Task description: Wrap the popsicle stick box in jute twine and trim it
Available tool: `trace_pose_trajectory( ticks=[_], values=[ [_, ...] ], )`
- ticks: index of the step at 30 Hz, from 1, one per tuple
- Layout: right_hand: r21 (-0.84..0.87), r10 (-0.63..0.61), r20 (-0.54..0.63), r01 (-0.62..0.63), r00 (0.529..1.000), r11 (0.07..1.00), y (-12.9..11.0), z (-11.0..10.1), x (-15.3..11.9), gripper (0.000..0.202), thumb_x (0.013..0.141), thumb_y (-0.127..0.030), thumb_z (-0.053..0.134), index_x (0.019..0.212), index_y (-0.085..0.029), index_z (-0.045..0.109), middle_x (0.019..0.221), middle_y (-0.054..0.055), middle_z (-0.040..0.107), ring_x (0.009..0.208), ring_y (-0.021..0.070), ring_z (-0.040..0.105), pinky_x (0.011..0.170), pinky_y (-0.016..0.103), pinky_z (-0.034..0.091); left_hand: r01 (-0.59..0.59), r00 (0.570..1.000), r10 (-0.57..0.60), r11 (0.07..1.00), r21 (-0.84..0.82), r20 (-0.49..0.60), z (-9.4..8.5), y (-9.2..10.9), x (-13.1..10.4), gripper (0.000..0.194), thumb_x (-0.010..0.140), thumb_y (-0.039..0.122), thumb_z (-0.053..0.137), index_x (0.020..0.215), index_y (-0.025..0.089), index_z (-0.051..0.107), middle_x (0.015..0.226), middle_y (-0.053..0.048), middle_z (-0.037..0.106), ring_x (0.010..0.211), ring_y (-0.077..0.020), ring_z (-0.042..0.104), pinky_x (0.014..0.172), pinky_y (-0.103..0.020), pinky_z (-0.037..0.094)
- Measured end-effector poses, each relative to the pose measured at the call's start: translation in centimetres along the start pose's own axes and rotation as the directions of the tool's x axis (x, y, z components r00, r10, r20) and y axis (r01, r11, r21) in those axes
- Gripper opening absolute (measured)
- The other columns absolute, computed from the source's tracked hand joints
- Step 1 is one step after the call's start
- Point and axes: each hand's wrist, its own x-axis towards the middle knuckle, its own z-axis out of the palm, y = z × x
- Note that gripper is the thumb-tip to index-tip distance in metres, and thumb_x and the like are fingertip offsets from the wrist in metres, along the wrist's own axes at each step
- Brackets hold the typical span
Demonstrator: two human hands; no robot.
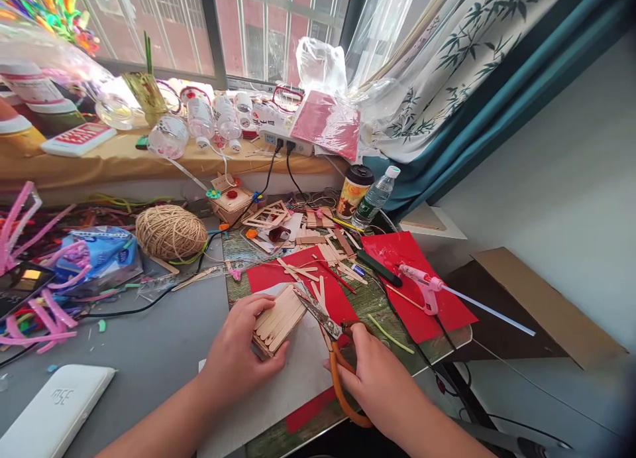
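Note:
My left hand grips a small box made of popsicle sticks, its row of pale sticks facing up. In my right hand is a pair of scissors with orange handles. The blades point up and left and reach the box's right edge; whether they touch it I cannot tell. Beneath both hands lies a sheet of white paper. Loose popsicle sticks are scattered just beyond, on a red sheet.
A pink glue gun rests on another red sheet at the right, its cord trailing off the table edge. Behind stand a paper cup and a water bottle. Leftward are a twine ball and a white power bank.

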Motion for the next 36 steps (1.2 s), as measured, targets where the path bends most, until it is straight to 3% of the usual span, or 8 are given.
trace_pose_trajectory(
  ticks=[11, 22, 25, 30, 32, 36],
  values=[
    [-0.125, 0.036, 0.006, -0.035, 0.999, 0.991, -0.7, -0.6, -0.1, 0.024, 0.098, -0.042, 0.062, 0.103, -0.023, 0.05, 0.108, 0.015, 0.072, 0.105, 0.0332, 0.07, 0.081, 0.036, 0.047, 0.007, 1.0, -0.007, 1.0, -0.011, 0.006, 0.2, 0.0, -0.1, 0.055, 0.083, 0.03, 0.075, 0.132, 0.025, 0.05, 0.131, -0.013, 0.065, 0.124, -0.0307, 0.065, 0.104, -0.046, 0.058],
    [-0.214, -0.007, -0.032, 0.0, 0.999, 0.977, 0.5, -0.9, 0.7, 0.025, 0.101, -0.044, 0.062, 0.093, -0.025, 0.047, 0.09, 0.009, 0.074, 0.083, 0.0291, 0.071, 0.068, 0.033, 0.041, 0.027, 0.999, -0.027, 1.0, -0.002, 0.017, 0.1, 0.0, -0.2, 0.056, 0.082, 0.029, 0.075, 0.132, 0.026, 0.05, 0.131, -0.012, 0.066, 0.123, -0.031, 0.065, 0.102, -0.046, 0.059],
    [-0.119, -0.009, -0.061, 0.001, 0.998, 0.993, 1.4, -1.2, 1.2, 0.027, 0.098, -0.044, 0.065, 0.089, -0.026, 0.047, 0.085, 0.006, 0.073, 0.078, 0.0265, 0.07, 0.065, 0.031, 0.041, 0.027, 1.0, -0.027, 1.0, -0.005, 0.004, 0.2, 0.1, -0.1, 0.058, 0.082, 0.029, 0.075, 0.133, 0.026, 0.05, 0.13, -0.012, 0.066, 0.123, -0.0312, 0.066, 0.102, -0.046, 0.059],
    [0.314, -0.015, -0.054, 0.032, 0.998, 0.949, 2.6, -1.6, 1.4, 0.031, 0.092, -0.05, 0.071, 0.093, -0.026, 0.051, 0.093, 0.002, 0.074, 0.081, 0.0204, 0.069, 0.07, 0.028, 0.051, 0.037, 0.999, -0.037, 0.999, -0.002, 0.012, 0.3, -0.1, -0.2, 0.058, 0.084, 0.03, 0.074, 0.136, 0.026, 0.049, 0.131, -0.012, 0.065, 0.124, -0.0315, 0.065, 0.102, -0.046, 0.059],
    [0.324, -0.012, -0.022, 0.019, 1.0, 0.946, 2.7, -1.8, 1.2, 0.038, 0.087, -0.051, 0.077, 0.098, -0.025, 0.052, 0.098, 0.003, 0.074, 0.088, 0.0209, 0.07, 0.074, 0.028, 0.052, 0.04, 0.999, -0.039, 0.999, -0.004, 0.017, 0.3, -0.1, -0.3, 0.059, 0.084, 0.03, 0.074, 0.136, 0.026, 0.049, 0.131, -0.013, 0.065, 0.123, -0.0319, 0.065, 0.101, -0.046, 0.059],
    [0.175, 0.045, 0.076, -0.058, 0.996, 0.983, 1.7, -2.6, 0.4, 0.041, 0.084, -0.047, 0.079, 0.101, -0.025, 0.049, 0.1, 0.003, 0.072, 0.088, 0.021, 0.069, 0.076, 0.03, 0.051, 0.049, 0.999, -0.049, 0.999, -0.003, 0.021, 0.2, 0.0, -0.3, 0.059, 0.083, 0.029, 0.075, 0.136, 0.026, 0.048, 0.129, -0.013, 0.064, 0.121, -0.032, 0.065, 0.099, -0.046, 0.059]
  ],
)
